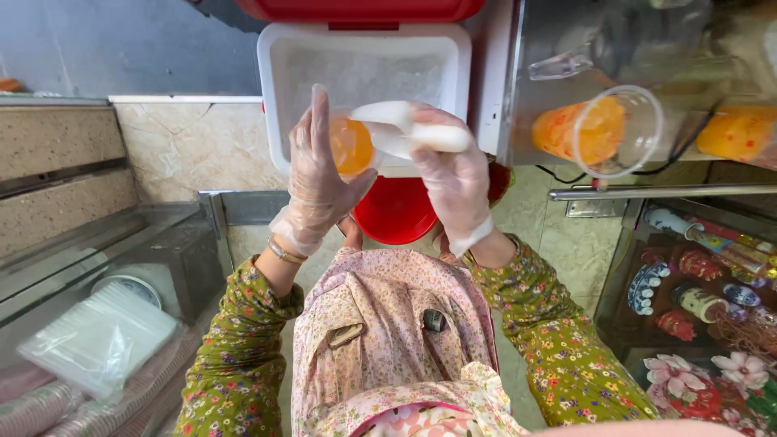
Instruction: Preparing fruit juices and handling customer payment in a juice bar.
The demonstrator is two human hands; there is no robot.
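Left hand (pixel 320 174) fingers wrapped round cup (pixel 350 146) of orange drink above the ice box (pixel 275 97); right hand (pixel 453 174) clamped on white scoop (pixel 409 129) at cup's rim. Icing step; next likely needs steady tipping.

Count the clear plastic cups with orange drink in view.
3. One in the left hand, cup over the white ice box; one cup on the steel counter; one at the right edge, partly cut off. Others may be hidden.

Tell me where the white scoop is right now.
In the head view, the white scoop is in the right hand, centre frame, tipped against the orange-filled cup held by the left hand, above the ice box.
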